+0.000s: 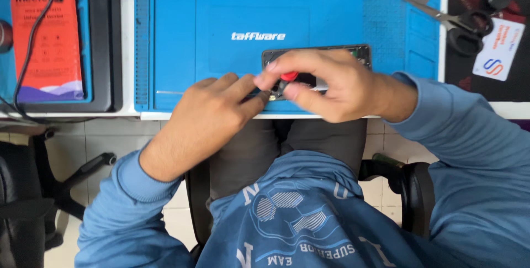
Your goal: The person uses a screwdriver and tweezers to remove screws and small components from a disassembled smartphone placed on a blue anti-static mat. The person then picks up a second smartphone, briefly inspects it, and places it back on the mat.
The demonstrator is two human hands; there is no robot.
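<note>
Head view: we pinch the red-topped screwdriver (284, 80) tight in our right hand (326, 83), our left hand (207, 116) touching at eight o'clock, the opened phone (361, 54) lying underneath.

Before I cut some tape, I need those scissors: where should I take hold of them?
Probably by the black handles. The scissors lie flat at the mat's right edge, blades pointing up-left, loops toward the near right. Come in from the right, so the fingers meet the loops, not the blades.
</note>
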